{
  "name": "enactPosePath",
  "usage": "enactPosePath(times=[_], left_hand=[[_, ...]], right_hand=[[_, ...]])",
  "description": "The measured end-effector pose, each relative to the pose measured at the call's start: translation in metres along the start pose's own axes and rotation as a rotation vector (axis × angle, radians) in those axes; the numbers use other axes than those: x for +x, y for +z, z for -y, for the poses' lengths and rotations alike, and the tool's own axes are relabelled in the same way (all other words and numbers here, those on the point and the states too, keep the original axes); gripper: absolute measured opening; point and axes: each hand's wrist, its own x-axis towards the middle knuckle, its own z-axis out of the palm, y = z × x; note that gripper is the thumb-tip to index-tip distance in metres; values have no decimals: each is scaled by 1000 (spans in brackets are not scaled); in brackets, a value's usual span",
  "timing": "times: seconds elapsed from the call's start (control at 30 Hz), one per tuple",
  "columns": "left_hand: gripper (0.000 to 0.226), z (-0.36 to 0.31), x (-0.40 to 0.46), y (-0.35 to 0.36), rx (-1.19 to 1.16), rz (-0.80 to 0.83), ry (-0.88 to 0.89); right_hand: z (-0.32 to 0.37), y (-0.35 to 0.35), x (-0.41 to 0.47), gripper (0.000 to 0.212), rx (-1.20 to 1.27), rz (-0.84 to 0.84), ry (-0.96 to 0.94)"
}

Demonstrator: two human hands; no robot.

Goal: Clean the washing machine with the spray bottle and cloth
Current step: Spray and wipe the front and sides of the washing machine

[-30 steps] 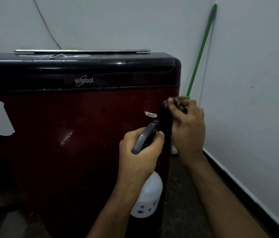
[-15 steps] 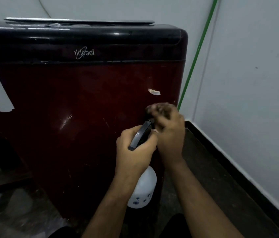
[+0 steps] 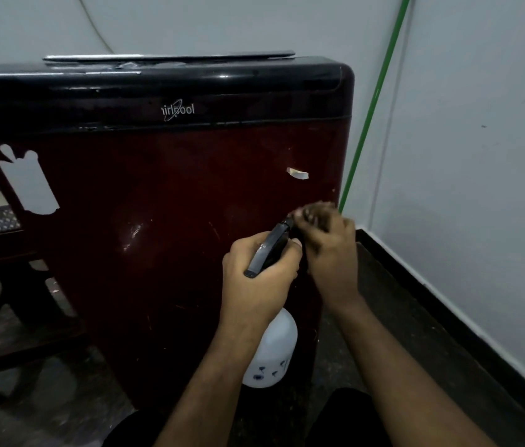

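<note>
The left hand (image 3: 259,275) grips the neck of the white, rounded plastic spray bottle (image 3: 270,353), fingers curled tight around it below the black, wedge-shaped matte trigger head (image 3: 269,250). The bottle body hangs below the fist; small dark printed marks show on its smooth lower shell. The nozzle tip projects past the left knuckles toward the right hand (image 3: 332,253).

The right hand sits just beside the nozzle, at the right edge of the glossy, dark red metal washing machine (image 3: 157,221). Its fingers (image 3: 314,214) are bunched and motion-blurred. A dark mass at the fingertips may be the cloth, but it cannot be told from the panel; whether the fingers pinch anything cannot be determined.

The machine front is a flat, reflective panel with fine scratches and a bright glare patch left of the left hand. A black, glossy plastic top band (image 3: 157,91) with rounded corners carries a pale logo. A small torn white sticker remnant (image 3: 297,173) lies above the right fingertips. A larger white peeled-label patch (image 3: 28,182) lies far left of both hands.

A thin green pole (image 3: 374,104) leans against the pale, matte wall (image 3: 480,156) beyond the right hand.
</note>
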Motion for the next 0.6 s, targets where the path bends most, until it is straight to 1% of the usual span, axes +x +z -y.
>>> enactPosePath(times=[0.07,0.13,0.17,0.2,0.23,0.3,0.37,0.43,0.47,0.5,0.53,0.6], left_hand=[[31,-5,1,2,-5,14,8],[31,-6,1,3,4,19,14],[32,-5,1,3,8,14,17],[32,-3,-1,3,12,8,17],[32,-1,-2,4,16,4,13],[32,2,-5,4,19,4,7],[30,4,-7,3,31,10,-3],[29,6,-8,1,43,9,-5],[29,7,-8,0,42,7,-6],[28,8,-8,-1,42,4,-9],[29,10,-8,-3,41,1,-10],[31,15,-9,-5,41,-6,-14]], right_hand=[[-7,3,-21,32,117,-24,111],[-10,-1,-19,30,356,-144,291],[-11,-4,-9,31,432,-205,348],[-11,-7,3,34,438,-250,382],[-10,-10,17,38,417,-274,380],[-2,-14,39,44,311,-276,290],[9,-12,40,46,178,-200,166],[13,-2,16,45,49,-78,33],[11,4,-1,42,15,-31,1],[7,8,-16,40,18,-9,10],[2,10,-26,37,48,-14,62],[-4,10,-27,35,117,-94,189]])
